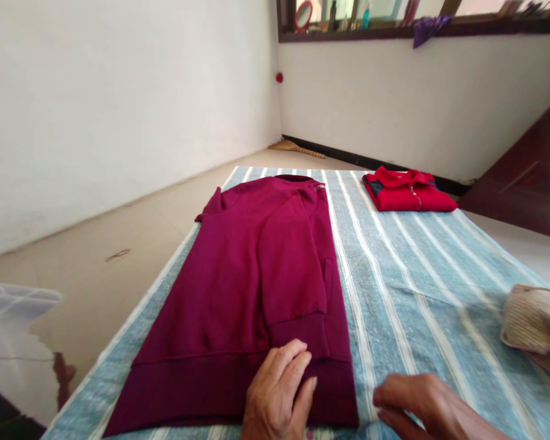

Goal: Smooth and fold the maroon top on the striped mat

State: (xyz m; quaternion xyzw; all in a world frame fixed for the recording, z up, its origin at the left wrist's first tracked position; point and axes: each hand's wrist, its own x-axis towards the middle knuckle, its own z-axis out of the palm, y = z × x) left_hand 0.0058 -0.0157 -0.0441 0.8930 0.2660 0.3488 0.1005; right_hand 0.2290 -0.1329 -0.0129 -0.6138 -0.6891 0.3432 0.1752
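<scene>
A maroon zip-up jacket (229, 275) lies lengthwise on a striped cloth, its dark collar at the far end and its wide hem towards me. One sleeve is laid down along its front, beside a pocket slit. My left hand (279, 391) rests on the hem just below the sleeve cuff, fingers stretched out and gripping nothing. To the right of the hem, my right hand (428, 403) is over the striped cloth, with thumb and fingers slightly apart and nothing visible in it. Its lower part is cut off by the frame edge.
A folded red jacket (407, 192) lies at the far right of the blue-and-white striped cloth (394, 293). A beige knitted item (534, 318) is near the right edge. White plastic (13, 342) stands at the lower left. A broom (297, 148) lies on the floor by the wall.
</scene>
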